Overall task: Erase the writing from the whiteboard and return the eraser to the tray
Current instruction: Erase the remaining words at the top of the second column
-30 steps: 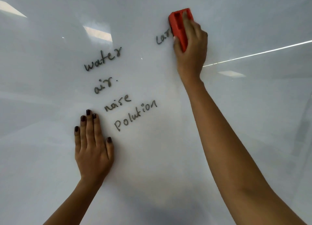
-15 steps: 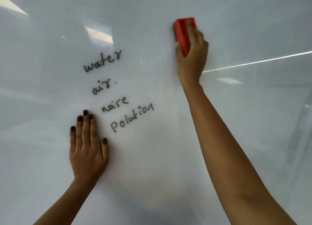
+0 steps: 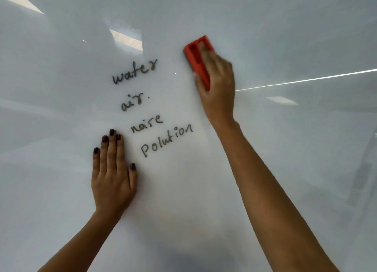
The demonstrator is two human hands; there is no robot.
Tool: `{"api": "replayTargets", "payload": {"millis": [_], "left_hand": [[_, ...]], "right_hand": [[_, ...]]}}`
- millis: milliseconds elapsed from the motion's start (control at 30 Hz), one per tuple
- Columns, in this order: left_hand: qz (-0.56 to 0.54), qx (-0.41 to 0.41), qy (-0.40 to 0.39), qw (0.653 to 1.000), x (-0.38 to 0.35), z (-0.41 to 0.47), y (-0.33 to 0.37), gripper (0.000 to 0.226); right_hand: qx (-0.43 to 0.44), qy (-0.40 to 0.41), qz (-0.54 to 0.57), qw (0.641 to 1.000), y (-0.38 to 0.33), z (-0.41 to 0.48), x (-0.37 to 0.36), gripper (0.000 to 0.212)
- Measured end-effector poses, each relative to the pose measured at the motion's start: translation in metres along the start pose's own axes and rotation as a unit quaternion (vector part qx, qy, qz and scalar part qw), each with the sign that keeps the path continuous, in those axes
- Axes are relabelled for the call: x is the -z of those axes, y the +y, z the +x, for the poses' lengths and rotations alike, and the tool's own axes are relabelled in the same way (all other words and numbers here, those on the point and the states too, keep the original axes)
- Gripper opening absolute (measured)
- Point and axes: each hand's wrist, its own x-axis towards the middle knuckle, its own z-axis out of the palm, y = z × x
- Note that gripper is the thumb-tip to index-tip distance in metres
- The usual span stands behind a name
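The whiteboard (image 3: 285, 169) fills the whole view. Dark handwriting (image 3: 151, 108) runs down its middle in several lines: "water", "air.", "noise", "polution". My right hand (image 3: 218, 88) presses a red eraser (image 3: 197, 59) flat against the board, just right of and slightly above "water". The fingers cover the eraser's right side. My left hand (image 3: 113, 177) lies flat on the board with fingers spread a little, just left of "polution", holding nothing. No tray is in sight.
Ceiling lights reflect on the glossy board as bright patches (image 3: 126, 40) and a thin line (image 3: 306, 79) at the right. Blank board surrounds the writing on all sides.
The word fragment at the upper right has been wiped away. My right hand has slid the eraser down and left toward "water". My left hand has stayed in place.
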Motion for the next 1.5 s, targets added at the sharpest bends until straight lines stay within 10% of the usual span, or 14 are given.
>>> {"api": "replayTargets", "payload": {"millis": [267, 533, 767, 1000, 1167, 1367, 1500], "left_hand": [[-0.004, 0.000, 0.006, 1.000, -0.003, -0.001, -0.001, 0.063], [-0.027, 0.019, 0.008, 0.999, -0.001, -0.004, -0.001, 0.064], [-0.011, 0.029, 0.007, 0.999, -0.001, -0.006, 0.001, 0.064], [0.002, 0.025, 0.006, 1.000, -0.003, -0.006, -0.002, 0.063], [0.000, 0.026, 0.007, 1.000, -0.003, -0.007, -0.002, 0.063], [-0.008, 0.023, 0.017, 1.000, -0.003, -0.008, -0.004, 0.060], [-0.014, 0.024, 0.018, 0.999, -0.002, -0.008, -0.004, 0.058]], "right_hand": [[-0.203, 0.119, -0.004, 0.972, -0.001, -0.107, 0.001, 0.048], [0.184, -0.072, -0.029, 0.980, -0.042, -0.182, -0.009, 0.039], [-0.198, 0.092, -0.001, 0.976, -0.040, -0.174, -0.016, 0.047], [0.109, -0.030, -0.023, 0.993, -0.069, -0.188, -0.027, 0.040], [-0.121, 0.060, -0.003, 0.991, -0.060, -0.181, -0.024, 0.042], [0.097, -0.036, -0.027, 0.994, -0.079, -0.197, -0.030, 0.039], [-0.084, 0.018, 0.007, 0.996, -0.080, -0.190, -0.029, 0.043]]}}
